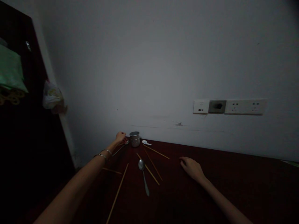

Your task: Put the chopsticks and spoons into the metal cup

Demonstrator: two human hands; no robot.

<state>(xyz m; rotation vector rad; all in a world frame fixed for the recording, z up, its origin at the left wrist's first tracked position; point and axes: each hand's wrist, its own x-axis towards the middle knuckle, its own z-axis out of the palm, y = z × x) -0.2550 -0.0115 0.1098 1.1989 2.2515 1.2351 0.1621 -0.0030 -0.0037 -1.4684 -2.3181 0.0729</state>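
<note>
My left hand (121, 137) reaches to the far left of the dark table, just left of a metal cup (135, 140). Its fingers are curled together; what they hold, if anything, is too small and dim to make out. Beside those fingers lies a thin-handled metal spoon (127, 142), with a chopstick partly hidden by the hand. My right hand (192, 168) rests on the tabletop at the right, fingers loosely stretched. Between the hands lie a larger metal spoon (141, 165), a white soup spoon (146, 142) and several wooden chopsticks (153, 174).
Another chopstick (118, 193) and a short stick (112, 170) lie near my left forearm. The dark red table (221, 174) meets a pale wall (149, 77) with sockets (244, 107). A plastic bag (52, 96) hangs by the dark door (30, 130) at the left.
</note>
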